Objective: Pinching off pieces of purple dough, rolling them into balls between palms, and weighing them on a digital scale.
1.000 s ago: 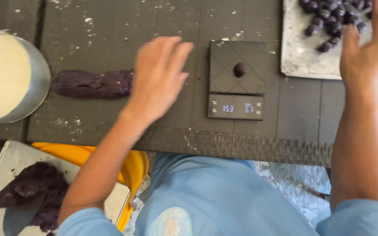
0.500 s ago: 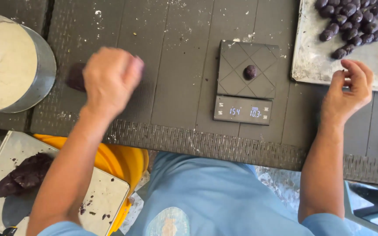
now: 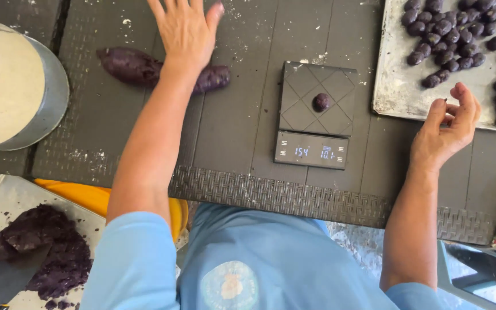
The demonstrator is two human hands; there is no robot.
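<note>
L hand [image 3: 188,31] flat, fingers wide, on purple dough log [image 3: 136,68]; R hand [image 3: 446,129] loosely curled, empty.

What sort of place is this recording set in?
Probably a small food-making workstation: a digital scale weighing a purple dough ball, a metal tray of similar balls, and a purple dough log under the left hand.

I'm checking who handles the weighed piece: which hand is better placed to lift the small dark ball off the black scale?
Probably the right hand: open and empty, beside the black digital scale holding the small dark purple ball. The left hand lies flat over the long purple dough roll.
</note>
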